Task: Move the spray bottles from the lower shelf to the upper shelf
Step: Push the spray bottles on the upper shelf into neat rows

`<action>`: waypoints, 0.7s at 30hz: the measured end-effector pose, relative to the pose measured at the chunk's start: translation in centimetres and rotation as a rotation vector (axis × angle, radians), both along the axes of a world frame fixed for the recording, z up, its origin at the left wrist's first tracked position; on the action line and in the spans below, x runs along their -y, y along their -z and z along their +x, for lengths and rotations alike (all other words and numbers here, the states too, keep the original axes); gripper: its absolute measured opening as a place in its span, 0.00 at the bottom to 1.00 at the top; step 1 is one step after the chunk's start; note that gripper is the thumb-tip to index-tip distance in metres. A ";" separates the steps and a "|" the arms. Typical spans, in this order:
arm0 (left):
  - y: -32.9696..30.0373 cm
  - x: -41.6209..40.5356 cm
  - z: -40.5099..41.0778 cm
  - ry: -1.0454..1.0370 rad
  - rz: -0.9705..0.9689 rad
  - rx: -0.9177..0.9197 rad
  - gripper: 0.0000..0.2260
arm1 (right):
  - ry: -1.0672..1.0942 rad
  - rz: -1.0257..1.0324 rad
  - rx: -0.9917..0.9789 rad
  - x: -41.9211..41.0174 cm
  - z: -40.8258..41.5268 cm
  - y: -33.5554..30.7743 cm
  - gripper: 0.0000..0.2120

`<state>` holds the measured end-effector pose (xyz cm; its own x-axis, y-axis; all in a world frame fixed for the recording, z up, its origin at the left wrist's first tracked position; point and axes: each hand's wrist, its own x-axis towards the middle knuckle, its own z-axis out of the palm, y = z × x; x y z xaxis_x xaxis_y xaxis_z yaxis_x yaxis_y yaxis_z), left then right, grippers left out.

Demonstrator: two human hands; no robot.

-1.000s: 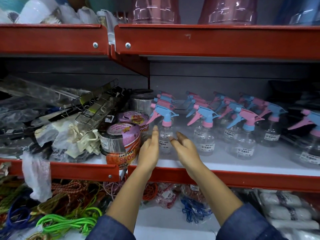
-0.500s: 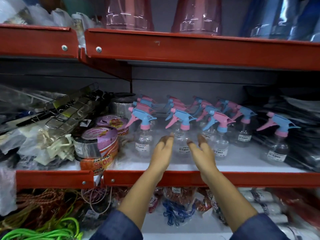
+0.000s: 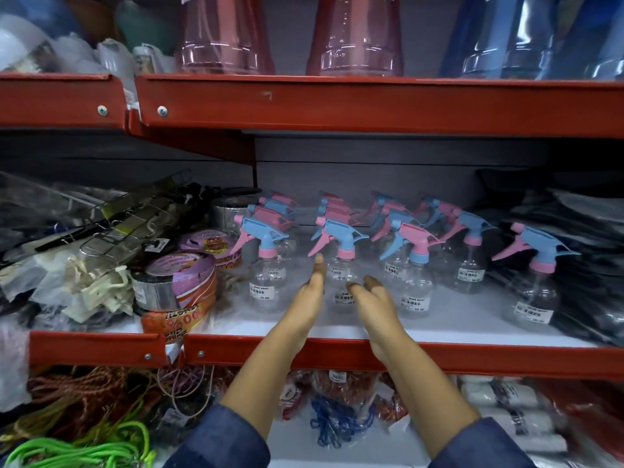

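Note:
Several clear spray bottles with pink and blue trigger heads stand in rows on the white lower shelf [image 3: 456,329]. My left hand [image 3: 309,295] and my right hand [image 3: 374,298] reach in side by side, palms facing each other, on either side of the front middle spray bottle [image 3: 341,265]. Both hands are open and hold nothing. To the left stands another front bottle [image 3: 265,282], to the right a third [image 3: 417,288]. The red upper shelf [image 3: 371,106] runs overhead.
Tape rolls [image 3: 179,282] and bagged wire hardware [image 3: 111,231] crowd the shelf's left. Dark packaged goods [image 3: 580,265] fill its right. Pink jugs [image 3: 354,32] and blue jugs [image 3: 506,35] stand on the upper shelf. Cords [image 3: 84,450] lie below.
The view has shifted right along the shelf. Both hands moved from the leftmost front bottle to flank the middle front bottle, still apart and holding nothing.

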<state>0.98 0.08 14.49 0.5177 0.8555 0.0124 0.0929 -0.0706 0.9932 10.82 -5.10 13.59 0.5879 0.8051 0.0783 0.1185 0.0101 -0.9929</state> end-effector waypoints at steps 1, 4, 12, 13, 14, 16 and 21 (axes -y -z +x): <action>0.0 0.0 0.1 -0.001 0.009 -0.003 0.38 | -0.003 0.004 -0.007 0.1 0.0 0.0 0.29; 0.2 0.0 0.0 0.017 0.027 -0.005 0.40 | -0.026 -0.001 0.019 0.5 -0.1 -0.2 0.30; 1.2 0.9 0.5 -0.264 0.139 0.080 0.42 | 0.134 0.230 0.153 2.8 0.1 0.1 0.23; 1.6 1.5 0.7 -0.342 0.158 0.172 0.36 | 0.185 0.286 0.204 3.4 0.6 0.3 0.20; 1.8 2.2 1.1 -0.401 0.185 0.254 0.30 | 0.241 0.334 0.254 3.9 1.3 0.5 0.18; 1.6 4.1 2.4 -0.417 0.218 0.338 0.24 | 0.345 0.390 0.325 4.9 3.3 0.7 0.16; 0.8 6.3 6.8 -0.031 0.020 0.151 0.38 | 0.278 0.135 0.328 5.8 8.5 0.1 0.24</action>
<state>7.74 -6.25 13.67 0.4823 0.8697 0.1048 -0.0547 -0.0895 0.9945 19.35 -10.93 13.51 0.7075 0.5897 0.3896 0.4429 0.0597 -0.8946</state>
